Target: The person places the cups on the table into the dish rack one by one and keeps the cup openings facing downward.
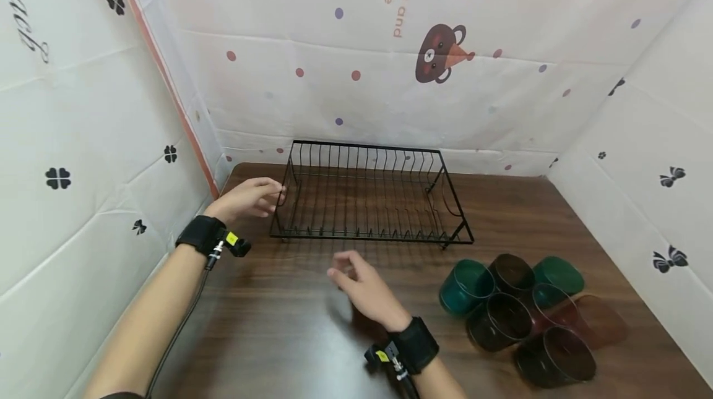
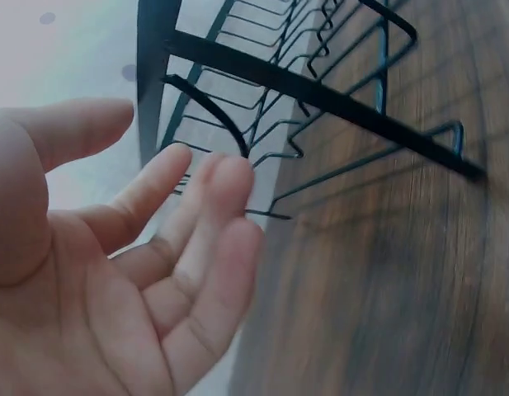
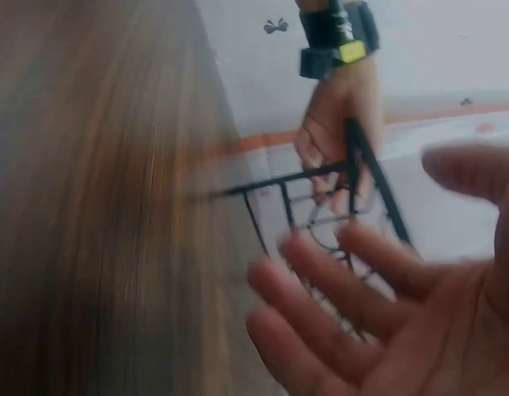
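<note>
The right hand (image 1: 364, 291) hovers above the wooden counter (image 1: 267, 325), its grip open, fingers spread and loose, holding nothing. In the right wrist view the same fingers (image 3: 336, 289) fan out with clear gaps between them, though the picture is blurred. Bare wood lies under and in front of this hand, and to its left there is open counter as far as the left forearm. To its right, well apart, a cluster of tinted plastic cups (image 1: 518, 312) lies on its sides: green ones nearer the rack, dark brown and reddish ones toward the counter's near right edge.

Beyond the right hand stands the black wire dish rack (image 1: 370, 201), its long front rail running crosswise, with a strip of bare wood between rail and fingertips. The rack is empty of dishes.

The left hand (image 1: 247, 198) sits at the rack's left end, by the end rail. Its grip is open too; in the left wrist view the fingers (image 2: 196, 214) are relaxed and slightly bent, just beside the curved wire of the rack's end (image 2: 213, 107), closed on nothing. Whether a fingertip touches the wire I cannot tell.

Behind the rack the patterned cloth wall (image 1: 445, 108) rises close to its back rail; another cloth wall (image 1: 83, 170) stands just left of the left hand.
</note>
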{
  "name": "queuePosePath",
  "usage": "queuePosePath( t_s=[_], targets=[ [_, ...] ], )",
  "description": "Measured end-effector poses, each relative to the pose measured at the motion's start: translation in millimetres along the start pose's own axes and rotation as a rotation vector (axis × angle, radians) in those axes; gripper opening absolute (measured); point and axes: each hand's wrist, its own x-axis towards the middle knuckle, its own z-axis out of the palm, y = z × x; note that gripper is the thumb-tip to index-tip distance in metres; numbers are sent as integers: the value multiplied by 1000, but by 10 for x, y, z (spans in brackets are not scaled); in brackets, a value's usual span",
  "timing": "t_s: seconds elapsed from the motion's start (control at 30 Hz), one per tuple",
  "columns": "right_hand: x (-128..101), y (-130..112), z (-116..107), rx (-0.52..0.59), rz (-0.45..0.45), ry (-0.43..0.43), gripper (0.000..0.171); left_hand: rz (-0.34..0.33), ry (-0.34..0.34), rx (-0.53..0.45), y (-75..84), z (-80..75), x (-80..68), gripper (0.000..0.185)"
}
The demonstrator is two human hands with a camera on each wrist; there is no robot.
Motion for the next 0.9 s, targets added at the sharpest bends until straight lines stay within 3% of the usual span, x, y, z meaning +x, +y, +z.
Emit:
queuePosePath(
  t_s=[0.17,0.27,0.43,0.67,0.77,0.9],
  targets=[
    [-419,-14,-214,-168,-72,-117,41,44,48,128,18,30,-232,56],
    [-709,-32,-390,-270,-80,-113,37,80,93,255,71,112,-372,54],
    [-1126,-33,-660,-416,-94,113,26,109,258,451,160,276,-566,52],
    [-1380,-11,-956,-657,-90,451,24,195,456,509,201,582,-731,52],
    [-1397,13,-1053,-773,-56,555,29,296,556,530,166,766,-758,45],
    [-1393,65,-1118,-844,3,641,37,501,632,558,145,999,-801,31]
  ],
)
